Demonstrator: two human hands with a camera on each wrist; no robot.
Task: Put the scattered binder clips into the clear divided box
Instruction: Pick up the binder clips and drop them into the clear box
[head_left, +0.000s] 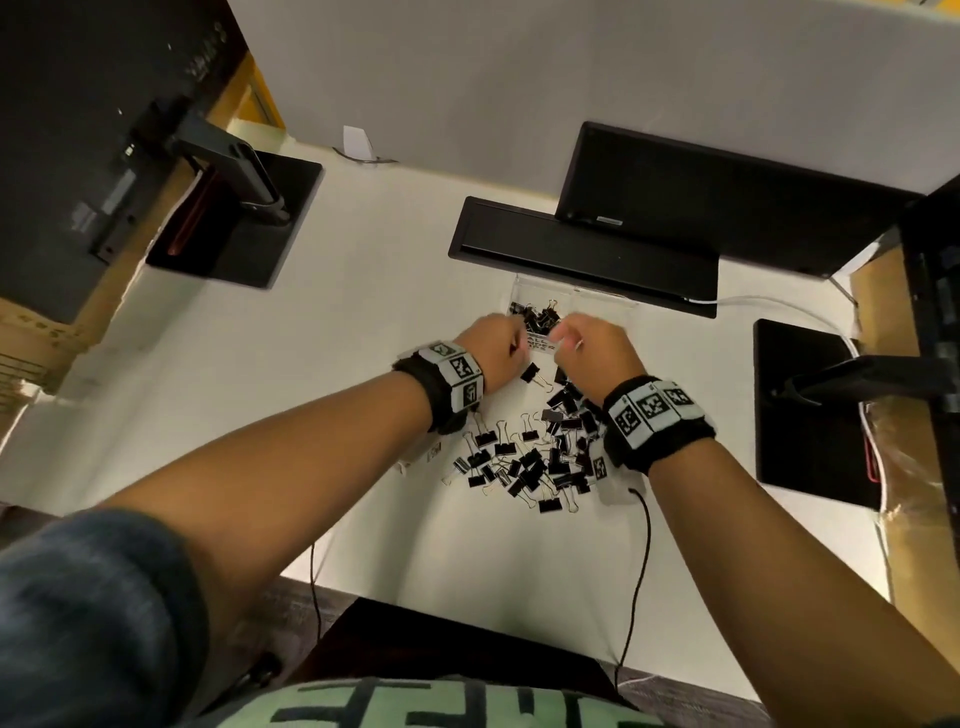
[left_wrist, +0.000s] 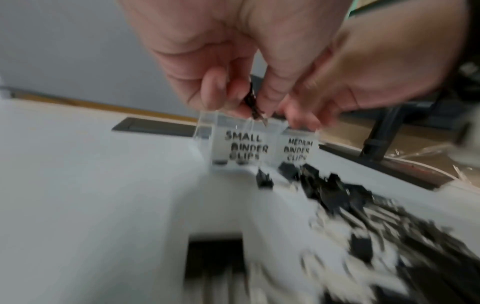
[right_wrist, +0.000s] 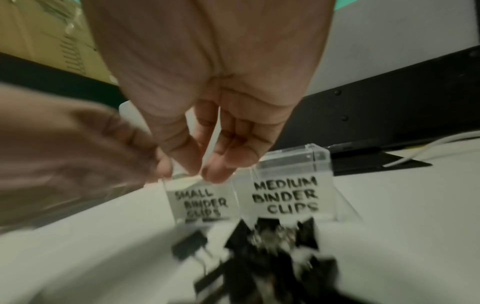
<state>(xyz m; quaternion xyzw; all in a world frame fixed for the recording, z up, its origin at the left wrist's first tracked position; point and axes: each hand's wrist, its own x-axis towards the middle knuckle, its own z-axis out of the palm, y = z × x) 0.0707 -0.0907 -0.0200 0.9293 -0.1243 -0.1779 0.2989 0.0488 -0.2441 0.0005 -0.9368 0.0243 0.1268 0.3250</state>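
The clear divided box (head_left: 597, 299) stands on the white desk, with compartments labelled SMALL BINDER CLIPS (left_wrist: 244, 146) and MEDIUM BINDER CLIPS (right_wrist: 285, 197). Several black clips (head_left: 537, 314) lie in its small compartment. My left hand (left_wrist: 249, 107) hovers just above that compartment and pinches a small black clip (left_wrist: 253, 100) between thumb and finger. My right hand (right_wrist: 202, 174) is beside it over the box's front rim, fingers pointing down, with nothing visible between them. A pile of scattered black binder clips (head_left: 530, 457) lies in front of the box, under my wrists.
A long black desk slot (head_left: 582, 254) and a dark monitor (head_left: 701, 197) sit right behind the box. Black stand bases lie at the left (head_left: 234, 223) and right (head_left: 810, 405). A white cable (head_left: 769, 301) runs at the right. The desk's front edge is near my body.
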